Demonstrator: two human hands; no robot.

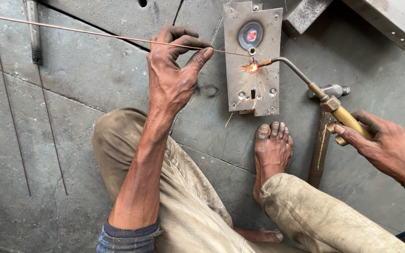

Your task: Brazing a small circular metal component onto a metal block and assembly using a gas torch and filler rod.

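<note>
My left hand (174, 70) pinches a long thin filler rod (94, 33) that runs in from the upper left to a grey metal plate (252, 79) lying on the floor. My right hand (380, 143) grips the brass handle of a gas torch (338, 112). The torch's bent nozzle reaches left to the plate, where a bright orange flame (254, 67) throws sparks at the rod's tip. A red-hot round spot (251, 34) glows higher on the plate. My bare foot (271, 150) rests just below the plate.
A hammer (323, 136) lies on the concrete floor under the torch, its head near the plate's right side. Two thin spare rods (12, 117) lie at the left. Metal angle pieces (390, 21) sit at the top right. My knees fill the lower middle.
</note>
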